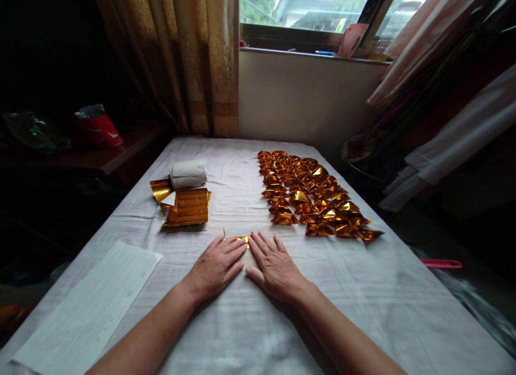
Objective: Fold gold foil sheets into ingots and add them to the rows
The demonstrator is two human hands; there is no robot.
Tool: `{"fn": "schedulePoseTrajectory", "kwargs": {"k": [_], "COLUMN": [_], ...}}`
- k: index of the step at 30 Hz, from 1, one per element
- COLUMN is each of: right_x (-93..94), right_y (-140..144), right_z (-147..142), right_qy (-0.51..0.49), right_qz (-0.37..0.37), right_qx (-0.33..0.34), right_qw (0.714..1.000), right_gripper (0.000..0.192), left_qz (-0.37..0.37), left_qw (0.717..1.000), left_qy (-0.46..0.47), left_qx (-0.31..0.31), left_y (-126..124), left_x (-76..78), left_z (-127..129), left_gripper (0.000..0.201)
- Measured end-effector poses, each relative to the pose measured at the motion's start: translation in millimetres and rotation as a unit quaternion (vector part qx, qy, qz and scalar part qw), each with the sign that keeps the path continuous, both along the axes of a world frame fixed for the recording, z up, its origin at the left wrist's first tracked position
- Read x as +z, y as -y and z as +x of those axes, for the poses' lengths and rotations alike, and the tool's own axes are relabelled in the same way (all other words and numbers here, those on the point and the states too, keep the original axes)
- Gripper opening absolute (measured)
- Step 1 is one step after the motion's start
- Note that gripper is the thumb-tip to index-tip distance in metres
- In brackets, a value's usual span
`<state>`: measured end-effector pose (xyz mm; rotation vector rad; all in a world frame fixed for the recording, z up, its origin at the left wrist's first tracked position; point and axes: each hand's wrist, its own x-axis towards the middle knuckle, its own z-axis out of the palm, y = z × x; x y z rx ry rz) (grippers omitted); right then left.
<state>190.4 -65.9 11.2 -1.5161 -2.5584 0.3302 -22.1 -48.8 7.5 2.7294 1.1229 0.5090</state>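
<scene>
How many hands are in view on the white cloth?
2. The left hand lies flat at centre, and the right hand lies flat beside it. Their fingertips press a small gold foil sheet, mostly hidden beneath them. No other person's hands show.

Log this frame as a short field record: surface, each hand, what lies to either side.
surface: table under a white cloth
left hand: flat, palm down, fingertips on the gold paper
right hand: flat beside it, fingertips at the same sheet
right side: rows of folded gold pieces
left side: stack of gold sheets, white roll, white lined sheet
</scene>
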Motion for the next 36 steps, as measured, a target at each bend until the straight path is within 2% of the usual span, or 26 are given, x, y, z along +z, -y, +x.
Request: {"fn": "schedulePoseTrajectory", "kwargs": {"k": [3,8,13,15,19,22,24,29,36], "right_x": [2.6,4.7,7.9,9.5,11.4,9.7,7.1,5.0,17.8], "right_y": [0.4,2.9,7.1,9.1,13.1,13.7,12.4,6.2,-1.4], "right_z": [4.3,10.1,5.9,-0.4,-16.5,-23.1,-22.3,-13.0,-21.0], "right_qy": [0.01,0.024,0.044,0.042,0.018,0.002,-0.001,-0.009,-0.015], "right_qz": [-0.009,-0.009,-0.011,0.009,0.045,0.031,0.028,0.048,0.098], "right_qx": [0.001,-0.022,-0.052,-0.06,-0.027,0.006,0.0,-0.026,-0.046], "right_qw": [1.0,0.999,0.998,0.997,0.998,0.999,1.0,0.998,0.994], "right_gripper": [0.069,0.069,0.066,0.065,0.058,0.054,0.052,0.044,0.024], "left_qz": [-0.003,0.007,0.017,0.023,0.028,0.041,0.049,0.054,0.084], "left_qw": [0.999,0.998,0.996,0.995,0.995,0.995,0.995,0.995,0.995], "left_qy": [-0.032,-0.054,-0.063,-0.068,-0.065,-0.048,-0.03,0.011,-0.011], "left_qx": [-0.004,0.027,0.06,0.071,0.076,0.078,0.084,0.087,0.059], "left_y": [3.9,13.3,16.4,16.9,20.1,23.1,23.3,10.8,-9.0], "left_x": [-1.0,-3.1,-4.5,-4.0,-2.5,-1.3,-0.2,4.0,10.0], "left_z": [-11.8,-28.8,-28.6,-26.3,-22.7,-21.6,-21.1,-18.4,-15.3], "left_gripper": [0.047,0.048,0.045,0.044,0.042,0.04,0.039,0.026,0.018]}}
